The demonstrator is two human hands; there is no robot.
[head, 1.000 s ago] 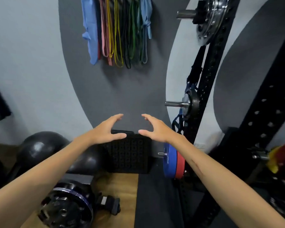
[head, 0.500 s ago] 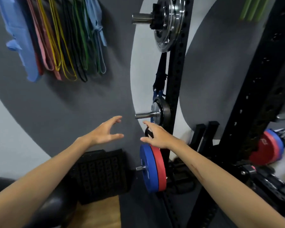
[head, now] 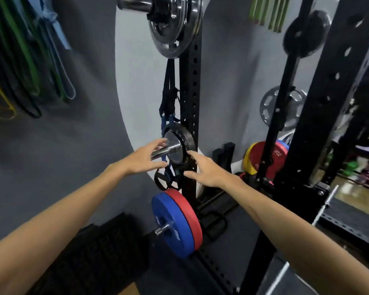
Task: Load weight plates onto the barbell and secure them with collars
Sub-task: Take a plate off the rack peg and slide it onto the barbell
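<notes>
1. Nearest the camera, both forearms reach forward toward the black rack upright (head: pixel 191 99). Neither grip holds anything: the left hand (head: pixel 144 159) and the right hand (head: pixel 207 170) are both spread with relaxed fingers, released.
2. Low on the upright, a blue bumper plate (head: pixel 168 226) and a red bumper plate (head: pixel 190 218) sit together on a storage peg. Anything dropped from above would land on them or on the person's feet.
3. The task's thing in reach is the small black weight plate (head: pixel 184 136) on the chrome storage peg (head: pixel 165 149), midway up the upright, between the two hands. The left fingertips are at the peg's free end, the right just beside the plate's lower rim.
4. Black and blue straps (head: pixel 167 107) hang over this plate. They are likely to snag as it slides off, jerking it from a loose grasp.
5. The plate's rim looks thin, so a fingertip hold may slip, and fingers could be pinched against the upright.
6. Overhead, a chrome plate (head: pixel 175 26) juts out; straightening up carelessly risks a knock.
</notes>
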